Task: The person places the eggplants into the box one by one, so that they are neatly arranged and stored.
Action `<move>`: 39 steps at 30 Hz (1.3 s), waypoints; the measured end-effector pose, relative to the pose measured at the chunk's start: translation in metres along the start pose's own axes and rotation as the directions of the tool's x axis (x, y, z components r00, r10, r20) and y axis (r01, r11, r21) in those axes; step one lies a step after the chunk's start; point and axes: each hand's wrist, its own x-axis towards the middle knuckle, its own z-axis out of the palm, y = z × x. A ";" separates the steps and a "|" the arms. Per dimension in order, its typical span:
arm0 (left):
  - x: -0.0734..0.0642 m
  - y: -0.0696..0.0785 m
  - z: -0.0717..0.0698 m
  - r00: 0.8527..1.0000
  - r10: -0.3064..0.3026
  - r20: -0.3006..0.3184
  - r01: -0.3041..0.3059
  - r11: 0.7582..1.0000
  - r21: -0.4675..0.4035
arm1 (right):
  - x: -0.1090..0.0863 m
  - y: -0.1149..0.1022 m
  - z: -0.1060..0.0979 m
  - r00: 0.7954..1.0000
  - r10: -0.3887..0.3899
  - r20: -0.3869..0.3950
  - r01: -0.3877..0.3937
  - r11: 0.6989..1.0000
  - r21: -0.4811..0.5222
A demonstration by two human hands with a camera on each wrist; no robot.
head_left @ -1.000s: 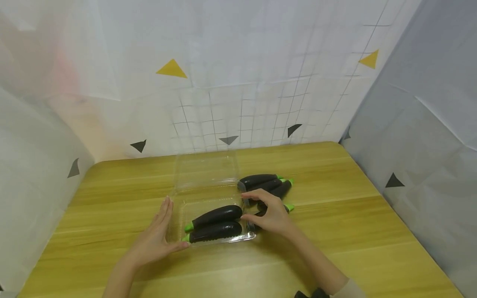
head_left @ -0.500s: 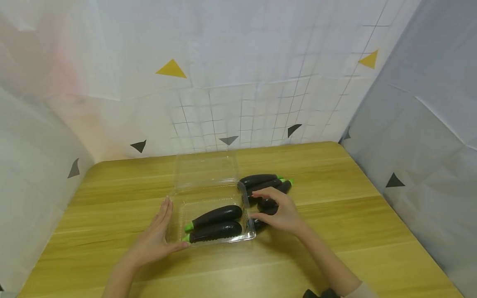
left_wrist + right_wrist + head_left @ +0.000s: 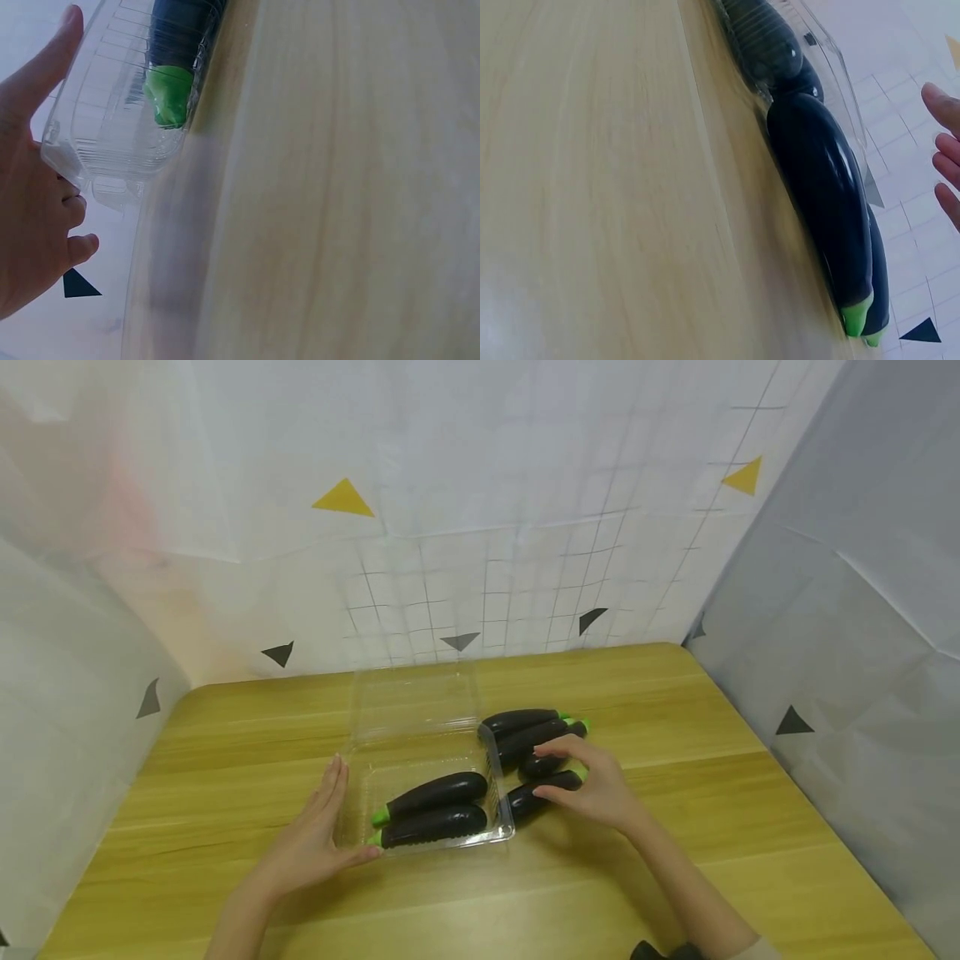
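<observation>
A clear plastic clamshell box [image 3: 504, 834] lies with its lid [image 3: 415, 697] folded back. Inside, near the front wall, two dark eggplants [image 3: 438, 793] with green stem ends lie side by side. My left hand [image 3: 303, 847] rests against the box's left side, fingers straight, thumb at the front left corner. In the left wrist view a green stem end [image 3: 169, 96] shows through the wall. My right hand [image 3: 600, 785] hovers over the loose eggplants right of the box, thumb and fingers apart, holding nothing. Nearest it lies one eggplant [image 3: 528, 797], also seen in the right wrist view.
Behind that eggplant, several more eggplants [image 3: 525, 739] lie bunched close to the box's right side. The wooden table [image 3: 712, 827] ends at white papered walls [image 3: 480, 460] at the back and sides.
My right hand has let go at the box's right side and drawn back to the right, uncovering the loose eggplants. The left hand and the two eggplants in the box stay put.
</observation>
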 end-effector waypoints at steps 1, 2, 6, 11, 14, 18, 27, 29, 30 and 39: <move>0.000 0.000 0.000 1.000 0.000 0.001 0.000 1.000 0.000 | -0.002 0.004 0.000 1.000 0.004 -0.003 -0.004 1.000 0.001; 0.000 0.000 0.000 1.000 0.001 0.001 -0.001 1.000 0.000 | -0.003 0.008 0.000 1.000 0.001 -0.006 -0.001 1.000 -0.003; 0.000 0.000 0.000 1.000 0.006 -0.006 -0.006 1.000 0.007 | -0.011 0.027 0.000 1.000 0.016 -0.011 -0.017 1.000 -0.022; 0.000 0.000 0.001 1.000 0.004 -0.008 -0.004 1.000 0.013 | -0.016 0.037 -0.002 0.998 0.055 0.009 -0.054 0.998 -0.020; -0.001 -0.001 0.002 1.000 -0.001 -0.003 0.001 1.000 0.013 | -0.017 0.033 -0.004 0.998 0.069 0.013 -0.069 0.997 -0.022; -0.002 -0.002 0.004 1.000 -0.007 -0.001 0.007 1.000 0.012 | -0.018 0.033 -0.004 0.997 0.072 0.010 -0.072 0.997 -0.035; -0.002 0.000 0.003 1.000 -0.006 -0.005 0.006 1.000 0.014 | -0.020 0.037 -0.006 0.998 0.059 0.003 -0.059 0.998 -0.029; -0.002 0.001 0.003 1.000 -0.005 -0.008 0.005 1.000 0.017 | -0.019 0.036 -0.007 0.998 0.065 0.002 -0.065 0.997 -0.034; -0.002 0.001 0.002 1.000 -0.004 -0.009 0.004 1.000 0.017 | -0.019 0.036 -0.007 0.998 0.069 0.001 -0.069 0.997 -0.035; -0.001 0.001 0.001 1.000 -0.001 -0.010 0.001 1.000 0.018 | -0.020 0.039 -0.009 0.997 0.079 0.008 -0.079 0.996 -0.043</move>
